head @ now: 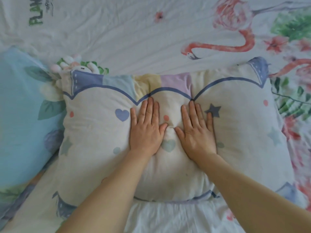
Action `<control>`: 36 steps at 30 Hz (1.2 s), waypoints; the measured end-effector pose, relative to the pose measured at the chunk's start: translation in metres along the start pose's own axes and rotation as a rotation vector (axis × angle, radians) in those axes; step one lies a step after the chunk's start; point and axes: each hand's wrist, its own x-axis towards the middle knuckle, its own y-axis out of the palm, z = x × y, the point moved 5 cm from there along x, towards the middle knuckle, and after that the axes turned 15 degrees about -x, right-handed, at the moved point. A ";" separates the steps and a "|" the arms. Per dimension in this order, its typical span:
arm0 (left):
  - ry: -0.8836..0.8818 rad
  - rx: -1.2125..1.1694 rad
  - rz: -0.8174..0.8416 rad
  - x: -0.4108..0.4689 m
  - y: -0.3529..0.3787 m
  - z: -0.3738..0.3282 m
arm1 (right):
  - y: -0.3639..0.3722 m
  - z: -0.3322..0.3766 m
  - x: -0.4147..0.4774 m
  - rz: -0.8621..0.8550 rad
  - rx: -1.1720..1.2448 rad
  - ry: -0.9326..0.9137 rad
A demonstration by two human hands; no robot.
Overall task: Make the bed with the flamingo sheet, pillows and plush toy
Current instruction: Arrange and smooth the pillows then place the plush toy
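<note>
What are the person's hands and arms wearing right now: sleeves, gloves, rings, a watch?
Nothing visible. The left hand and right hand are bare: no gloves, rings or watch. The left forearm and right forearm are uncovered to the frame's edge; no sleeve shows.

Parts of the person in the head view: the left hand (146, 132) and the right hand (196, 133), each joined to a forearm that is cut off by the lower frame edge. The left forearm (109, 190) and right forearm (252, 185) are bare along their whole visible length, as are both wrists and all fingers. The fingers are slender with rounded tips. Knuckle creases and faint tendon lines mark the back of the right hand. A small faint spot (104, 179) shows on the left forearm. The wide-angle lens broadens both forearms toward the frame edge.
</note>
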 end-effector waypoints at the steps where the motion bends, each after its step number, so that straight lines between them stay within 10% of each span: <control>1: -0.002 0.001 0.012 -0.001 -0.004 -0.001 | -0.006 -0.001 -0.002 0.007 0.025 0.000; 14: 0.213 -0.163 -0.194 0.034 -0.101 -0.088 | -0.116 -0.073 -0.004 -0.432 0.290 0.275; 20: 0.164 -0.038 0.044 0.028 0.017 -0.084 | 0.007 -0.089 -0.003 0.038 0.081 0.239; 36: 0.237 -0.299 -0.018 0.043 -0.027 -0.107 | -0.042 -0.116 -0.002 -0.160 0.445 0.291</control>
